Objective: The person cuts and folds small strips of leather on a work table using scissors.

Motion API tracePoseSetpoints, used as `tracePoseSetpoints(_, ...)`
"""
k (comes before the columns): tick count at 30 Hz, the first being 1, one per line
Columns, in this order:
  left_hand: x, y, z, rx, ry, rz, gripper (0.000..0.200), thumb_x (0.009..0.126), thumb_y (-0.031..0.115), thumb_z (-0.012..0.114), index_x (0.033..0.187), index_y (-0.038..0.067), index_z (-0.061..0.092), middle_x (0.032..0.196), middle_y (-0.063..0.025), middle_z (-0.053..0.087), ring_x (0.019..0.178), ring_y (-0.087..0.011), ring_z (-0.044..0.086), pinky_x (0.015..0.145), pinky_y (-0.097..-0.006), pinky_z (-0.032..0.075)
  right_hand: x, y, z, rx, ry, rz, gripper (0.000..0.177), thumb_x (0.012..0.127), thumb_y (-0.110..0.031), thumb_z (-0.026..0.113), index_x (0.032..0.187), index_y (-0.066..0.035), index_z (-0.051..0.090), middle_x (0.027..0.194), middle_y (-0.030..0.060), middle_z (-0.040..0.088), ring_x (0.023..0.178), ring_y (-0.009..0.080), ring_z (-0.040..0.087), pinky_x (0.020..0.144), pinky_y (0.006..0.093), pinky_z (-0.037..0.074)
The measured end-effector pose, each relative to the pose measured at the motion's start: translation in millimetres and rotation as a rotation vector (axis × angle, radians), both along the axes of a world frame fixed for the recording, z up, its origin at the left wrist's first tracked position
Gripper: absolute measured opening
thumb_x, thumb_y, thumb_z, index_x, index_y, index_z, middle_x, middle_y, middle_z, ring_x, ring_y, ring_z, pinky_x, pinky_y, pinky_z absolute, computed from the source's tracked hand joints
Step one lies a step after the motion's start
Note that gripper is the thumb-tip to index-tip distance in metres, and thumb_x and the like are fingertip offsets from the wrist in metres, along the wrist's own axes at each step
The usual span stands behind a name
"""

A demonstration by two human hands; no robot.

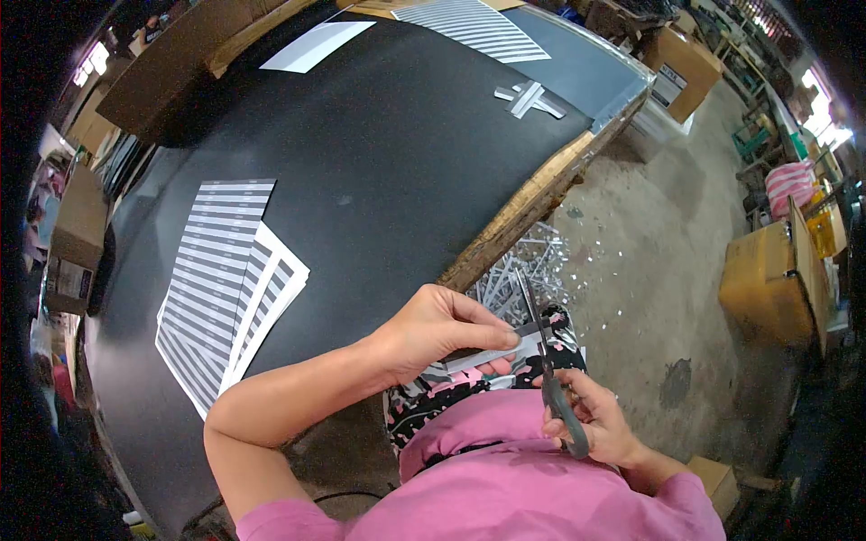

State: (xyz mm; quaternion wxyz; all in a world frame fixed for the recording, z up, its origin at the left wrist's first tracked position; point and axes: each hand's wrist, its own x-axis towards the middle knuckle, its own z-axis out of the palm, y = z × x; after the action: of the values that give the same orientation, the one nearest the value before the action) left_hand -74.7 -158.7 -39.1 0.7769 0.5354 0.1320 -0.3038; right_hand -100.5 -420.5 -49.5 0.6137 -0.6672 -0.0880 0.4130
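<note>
Over my lap, my left hand (465, 332) pinches a paper strip (483, 355) with white and dark bands between thumb and fingers. My right hand (591, 417) grips a pair of scissors (548, 361) by its dark handles, the blades pointing up and away from me. The blades cross the right end of the strip, just right of my left fingertips. On the black table to the left lies a fanned stack of striped sheets (216, 261), grey and white. Small cut strips (530, 97) lie crossed near the table's far right corner.
A wooden edge (532, 198) borders the table on the right. Paper scraps (528, 270) litter the floor below it. More striped sheets (478, 27) and a white sheet (317, 45) lie at the far side. Cardboard boxes (767, 279) stand on the floor to the right.
</note>
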Motion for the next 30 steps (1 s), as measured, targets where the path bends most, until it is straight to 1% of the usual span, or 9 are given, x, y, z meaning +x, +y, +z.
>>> tracePoseSetpoints(10,-1,-1,1,-0.006,-0.004,0.012,0.017,0.080,0.006,0.073,0.089,-0.007,0.070,0.080,-0.0164,0.070,0.069,-0.0176,0.069,0.067,-0.0269,0.057,5,1,1,-0.093,-0.019,-0.007,0.054,0.080,-0.011,0.076,0.124,0.000,0.047,0.069,-0.0026,0.054,0.057,0.0042,0.050,0.051,0.0210,0.037)
tracePoseSetpoints(14,1,1,3,0.017,-0.028,-0.021,0.016,0.080,0.005,0.073,0.090,-0.007,0.070,0.081,-0.0161,0.070,0.068,-0.0172,0.069,0.065,-0.0264,0.057,17,4,-3,0.005,-0.030,-0.086,0.053,0.078,-0.009,0.077,0.122,0.000,0.050,0.071,-0.0023,0.055,0.058,0.0052,0.052,0.052,0.0216,0.039)
tracePoseSetpoints(17,1,7,20,0.066,-0.131,0.006,0.016,0.080,0.005,0.073,0.091,-0.007,0.070,0.080,-0.0154,0.070,0.068,-0.0166,0.069,0.065,-0.0260,0.057,42,6,-17,-0.055,-0.507,-0.097,0.057,0.070,-0.012,0.083,0.118,0.001,0.055,0.065,0.0001,0.057,0.058,0.0059,0.053,0.051,0.0239,0.039)
tracePoseSetpoints(18,2,9,25,0.072,-0.141,0.009,0.016,0.080,0.005,0.073,0.091,-0.007,0.070,0.080,-0.0154,0.070,0.068,-0.0166,0.069,0.065,-0.0260,0.057,53,11,-10,-0.047,-0.516,-0.096,0.057,0.070,-0.012,0.083,0.118,0.001,0.055,0.065,0.0001,0.057,0.058,0.0059,0.053,0.051,0.0239,0.039)
tracePoseSetpoints(20,2,14,33,0.158,-0.290,0.084,0.018,0.080,0.007,0.073,0.091,-0.007,0.070,0.079,-0.0144,0.070,0.068,-0.0159,0.069,0.065,-0.0258,0.056,84,25,13,-0.267,-0.922,-0.004,0.057,0.067,-0.016,0.085,0.115,0.000,0.058,0.059,0.0029,0.054,0.057,0.0052,0.052,0.050,0.0262,0.038)
tracePoseSetpoints(22,5,20,30,0.202,-0.389,0.106,0.017,0.082,0.008,0.073,0.090,-0.006,0.071,0.078,-0.0123,0.071,0.067,-0.0137,0.068,0.063,-0.0240,0.055,111,51,30,-0.313,-0.997,-0.051,0.049,0.063,-0.019,0.085,0.103,-0.002,0.061,0.060,0.0069,0.055,0.054,0.0101,0.054,0.049,0.0290,0.038)
tracePoseSetpoints(26,17,37,24,0.469,-0.611,0.249,0.018,0.083,0.012,0.072,0.090,-0.004,0.071,0.077,-0.0094,0.071,0.068,-0.0105,0.066,0.061,-0.0211,0.052,182,107,42,-0.315,-1.250,0.001,0.036,0.060,-0.015,0.083,0.078,0.000,0.055,0.067,0.0162,0.062,0.064,0.0365,0.061,0.056,0.0413,0.045)
tracePoseSetpoints(28,25,48,14,0.487,-0.686,0.321,0.018,0.082,0.011,0.072,0.089,-0.005,0.071,0.078,-0.0096,0.071,0.069,-0.0105,0.066,0.063,-0.0212,0.052,226,129,24,-0.241,-1.419,0.035,0.037,0.058,-0.014,0.083,0.077,0.002,0.056,0.066,0.0143,0.059,0.065,0.0274,0.060,0.058,0.0375,0.044)
tracePoseSetpoints(30,30,58,8,0.579,-0.740,0.335,0.017,0.082,0.011,0.072,0.089,-0.005,0.072,0.079,-0.0092,0.070,0.070,-0.0101,0.066,0.064,-0.0212,0.052,246,144,32,-0.347,-1.391,0.101,0.032,0.059,-0.013,0.081,0.074,0.004,0.059,0.073,0.0178,0.064,0.073,0.0326,0.064,0.064,0.0380,0.048)
